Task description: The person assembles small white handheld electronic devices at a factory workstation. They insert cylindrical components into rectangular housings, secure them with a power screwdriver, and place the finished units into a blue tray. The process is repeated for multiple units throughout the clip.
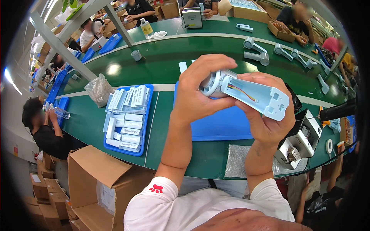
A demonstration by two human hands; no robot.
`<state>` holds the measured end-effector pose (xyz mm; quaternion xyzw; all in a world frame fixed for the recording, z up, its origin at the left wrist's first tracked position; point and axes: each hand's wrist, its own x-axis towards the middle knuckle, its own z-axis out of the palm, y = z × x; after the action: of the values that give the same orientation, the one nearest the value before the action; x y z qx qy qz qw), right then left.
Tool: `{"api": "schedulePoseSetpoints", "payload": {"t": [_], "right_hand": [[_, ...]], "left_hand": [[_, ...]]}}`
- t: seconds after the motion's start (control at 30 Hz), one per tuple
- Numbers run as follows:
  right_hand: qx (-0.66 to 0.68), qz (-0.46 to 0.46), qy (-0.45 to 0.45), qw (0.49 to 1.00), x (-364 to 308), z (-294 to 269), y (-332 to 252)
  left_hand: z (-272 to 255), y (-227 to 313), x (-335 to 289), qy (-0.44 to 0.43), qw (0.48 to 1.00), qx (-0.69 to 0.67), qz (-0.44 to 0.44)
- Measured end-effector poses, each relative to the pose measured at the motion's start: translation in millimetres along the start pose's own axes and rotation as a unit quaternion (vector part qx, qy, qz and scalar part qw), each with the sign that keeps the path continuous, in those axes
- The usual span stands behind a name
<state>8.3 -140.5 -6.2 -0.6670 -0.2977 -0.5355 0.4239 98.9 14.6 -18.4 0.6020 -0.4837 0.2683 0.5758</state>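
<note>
Both my hands hold a pale blue handheld fan (246, 91) above the bench. My left hand (204, 86) is wrapped round its round head, the thumb along the lower side. My right hand (266, 115) grips the handle from both sides, with the palm under its far end. The handle's hollow inside faces up, showing thin red and yellow wires. Below the hands lies a blue tray (221, 125), partly hidden by them. To the left, another blue tray (146, 125) holds several pale handle covers (130, 131) with printing on them.
Left of my arms stand a clear bag (99, 90) and an open cardboard box (96, 200). Bubble wrap (236, 161) and a white-and-black machine (302, 140) are at right. Several fan bodies (256, 57) lie on the green belt (169, 54), with people working beyond.
</note>
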Motion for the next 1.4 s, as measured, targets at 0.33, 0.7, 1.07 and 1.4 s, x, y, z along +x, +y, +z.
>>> {"api": "schedulePoseSetpoints", "payload": {"t": [0.33,0.7,1.07,1.4], "right_hand": [[0.047,0.03,0.001,0.998,-6,9,1],[0.034,0.005,0.038,0.999,-8,24,2],[0.045,0.018,0.044,0.998,-6,19,2],[0.037,0.213,-0.027,0.976,-1,16,10]], "left_hand": [[8,23,1,0.064,0.985,0.159,-0.03],[9,5,-1,0.093,0.986,0.14,0.019],[-2,24,3,-0.029,0.998,0.035,-0.037],[-32,-26,-39,-0.073,0.97,0.078,-0.22]]}}
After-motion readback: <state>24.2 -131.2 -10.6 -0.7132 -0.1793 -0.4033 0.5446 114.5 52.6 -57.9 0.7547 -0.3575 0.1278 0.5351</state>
